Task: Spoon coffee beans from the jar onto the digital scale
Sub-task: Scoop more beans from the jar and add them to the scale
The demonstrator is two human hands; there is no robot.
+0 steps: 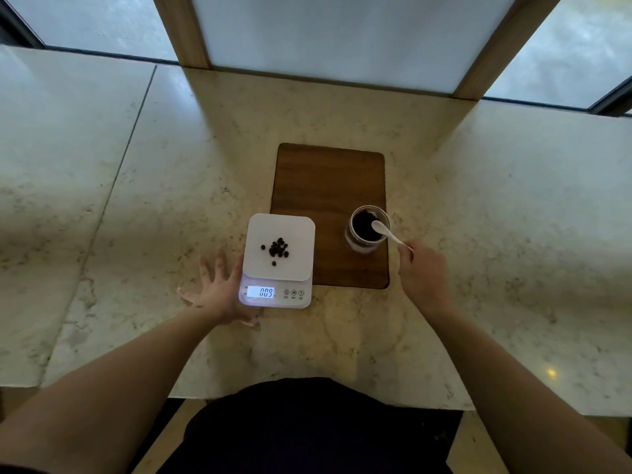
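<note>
A white digital scale (301,230) sits on the marble counter, its lit display reading 009. A small heap of dark coffee beans (278,249) lies on its platform. To the right stands an open glass jar (367,229) with dark beans inside. My right hand (422,271) grips the handle of a white spoon (384,230), whose bowl rests over the jar's mouth. My left hand (219,289) lies flat on the counter with fingers spread, its thumb side against the left edge of the scale.
A brown wooden board (328,179) lies under the jar and behind the scale. The marble counter (136,200) stretches left and right. A wooden-framed panel (342,39) rises at the back edge. My dark-clothed body is at the near edge.
</note>
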